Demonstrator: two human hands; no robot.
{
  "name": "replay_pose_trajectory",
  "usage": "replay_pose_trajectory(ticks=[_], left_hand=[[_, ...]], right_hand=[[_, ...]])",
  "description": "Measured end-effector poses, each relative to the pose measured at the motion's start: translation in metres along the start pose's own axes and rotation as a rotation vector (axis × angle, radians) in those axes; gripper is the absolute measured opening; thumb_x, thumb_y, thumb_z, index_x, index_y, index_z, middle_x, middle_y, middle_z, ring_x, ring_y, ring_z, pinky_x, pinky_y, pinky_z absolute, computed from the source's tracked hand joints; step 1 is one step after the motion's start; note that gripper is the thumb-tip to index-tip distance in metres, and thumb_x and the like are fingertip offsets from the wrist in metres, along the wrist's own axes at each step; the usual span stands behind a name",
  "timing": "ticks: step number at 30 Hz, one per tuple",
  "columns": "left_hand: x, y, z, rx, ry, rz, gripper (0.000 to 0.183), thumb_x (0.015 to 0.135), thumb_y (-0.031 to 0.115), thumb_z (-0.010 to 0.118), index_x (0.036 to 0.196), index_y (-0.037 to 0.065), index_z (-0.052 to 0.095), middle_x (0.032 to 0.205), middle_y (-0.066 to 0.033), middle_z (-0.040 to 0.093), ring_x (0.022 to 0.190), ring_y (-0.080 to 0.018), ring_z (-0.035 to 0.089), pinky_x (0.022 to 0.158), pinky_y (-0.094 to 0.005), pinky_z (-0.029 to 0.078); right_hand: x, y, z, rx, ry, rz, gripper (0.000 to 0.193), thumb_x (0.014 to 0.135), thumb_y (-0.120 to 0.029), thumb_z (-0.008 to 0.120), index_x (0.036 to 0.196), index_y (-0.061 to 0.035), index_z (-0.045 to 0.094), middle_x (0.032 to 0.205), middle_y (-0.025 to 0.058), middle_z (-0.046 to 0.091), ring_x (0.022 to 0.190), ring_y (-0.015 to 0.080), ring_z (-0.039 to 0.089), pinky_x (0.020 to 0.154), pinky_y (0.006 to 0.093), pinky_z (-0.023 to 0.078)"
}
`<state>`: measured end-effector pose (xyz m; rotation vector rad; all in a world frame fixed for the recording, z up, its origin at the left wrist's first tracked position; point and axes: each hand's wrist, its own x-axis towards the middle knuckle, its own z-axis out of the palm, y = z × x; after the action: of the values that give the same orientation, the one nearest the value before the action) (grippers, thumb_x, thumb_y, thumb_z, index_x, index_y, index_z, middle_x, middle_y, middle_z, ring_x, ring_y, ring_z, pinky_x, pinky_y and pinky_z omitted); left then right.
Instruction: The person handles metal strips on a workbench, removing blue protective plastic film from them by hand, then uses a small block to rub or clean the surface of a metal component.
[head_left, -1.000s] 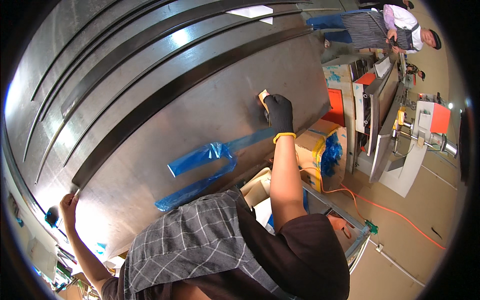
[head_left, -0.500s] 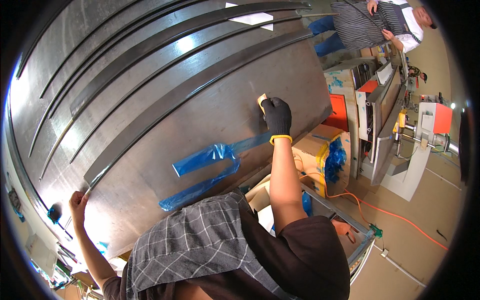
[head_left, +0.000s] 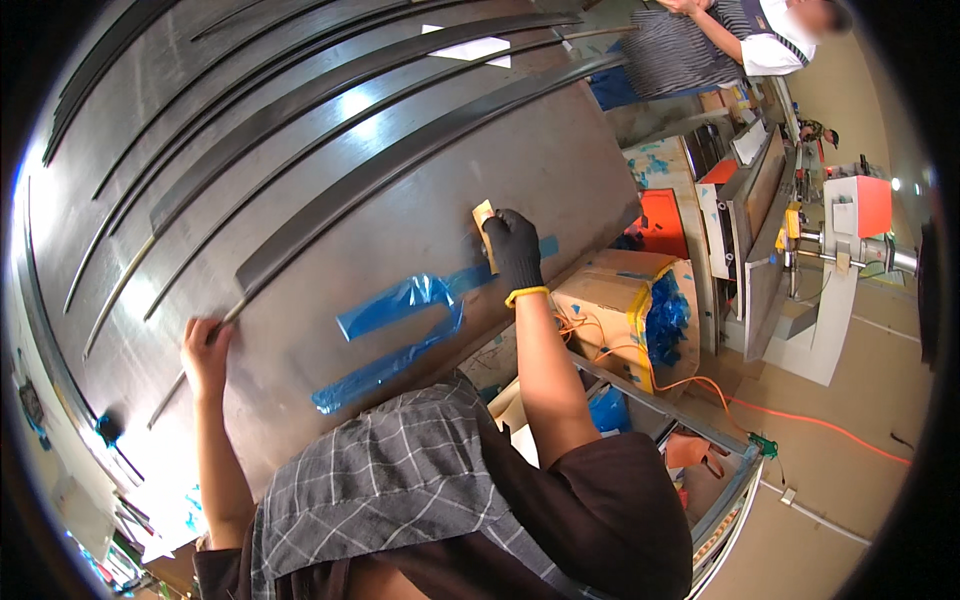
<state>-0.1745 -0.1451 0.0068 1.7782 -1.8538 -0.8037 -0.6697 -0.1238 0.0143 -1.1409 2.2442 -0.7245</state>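
My bare left hand [head_left: 206, 350] pinches a thin rod [head_left: 167, 400] that sticks out of the near end of a long dark flat strip [head_left: 330, 215]. The rod's tip reaches past my fingers toward the lower left. The strip lies slantwise across a grey metal tabletop [head_left: 440, 200], its far end near the upper right. In a black glove with a yellow cuff, my right hand [head_left: 515, 245] grips a flat yellowish piece [head_left: 485, 225] against the tabletop, apart from the strip. Its exact kind I cannot make out. Blue tape-like film [head_left: 385, 310] sits between my arms.
Several more dark strips and rods [head_left: 290, 90] lie beyond, with a white sheet [head_left: 465, 47] among them. To the right stand a cardboard box [head_left: 610, 295] with blue film, an orange panel [head_left: 662, 222] and an orange cord [head_left: 800, 420]. Another person [head_left: 710, 45] stands at the far end.
More of the rod shows beyond the strip's near end, and that end lies farther right. My left hand has shifted right and away. My right hand has moved left with the yellowish piece.
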Motion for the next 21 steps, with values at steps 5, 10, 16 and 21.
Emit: replay_pose_trajectory(ticks=[5, 10, 16, 21], left_hand=[[0.022, 0.011, 0.015, 0.378, 0.148, 0.221, 0.016, 0.071, 0.016, 0.076, 0.081, 0.009, 0.065, 0.086, -0.0060, 0.062, 0.090, -0.0286, 0.055, 0.081, -0.0411, 0.044], [-0.017, 0.045, 0.033, -0.482, 0.118, -0.122, 0.017, 0.079, 0.016, 0.075, 0.091, 0.007, 0.066, 0.096, -0.0012, 0.063, 0.088, -0.0156, 0.057, 0.073, -0.0308, 0.046], [-0.089, 0.041, 0.008, -0.933, -0.022, -0.296, 0.015, 0.088, 0.014, 0.068, 0.083, 0.002, 0.062, 0.068, 0.0018, 0.059, 0.060, -0.0058, 0.051, 0.056, -0.0213, 0.042], [-0.131, -0.094, -0.092, -0.800, 0.444, -0.504, 0.016, 0.089, 0.015, 0.061, 0.079, 0.002, 0.060, 0.067, 0.0005, 0.054, 0.059, -0.0068, 0.048, 0.055, -0.0223, 0.039]], right_hand=[[-0.092, -0.055, 0.069, 0.301, -0.122, -0.022, 0.019, 0.088, -0.020, 0.056, 0.088, -0.0007, 0.059, 0.069, 0.0123, 0.061, 0.063, 0.0191, 0.062, 0.060, 0.0328, 0.048], [-0.158, -0.111, 0.104, 0.317, -0.248, -0.242, 0.019, 0.080, -0.016, 0.068, 0.094, -0.0039, 0.064, 0.093, 0.0110, 0.067, 0.082, 0.0266, 0.066, 0.071, 0.0342, 0.051], [-0.201, -0.149, 0.127, 0.276, -0.465, -0.545, 0.022, 0.081, -0.019, 0.069, 0.099, -0.0075, 0.063, 0.096, 0.0129, 0.067, 0.092, 0.0310, 0.064, 0.079, 0.0382, 0.050], [-0.153, -0.083, 0.063, -0.281, 0.181, -0.467, 0.059, 0.075, -0.029, 0.077, 0.121, -0.0017, 0.053, 0.123, 0.0201, 0.054, 0.117, 0.0317, 0.050, 0.102, 0.0382, 0.036]])
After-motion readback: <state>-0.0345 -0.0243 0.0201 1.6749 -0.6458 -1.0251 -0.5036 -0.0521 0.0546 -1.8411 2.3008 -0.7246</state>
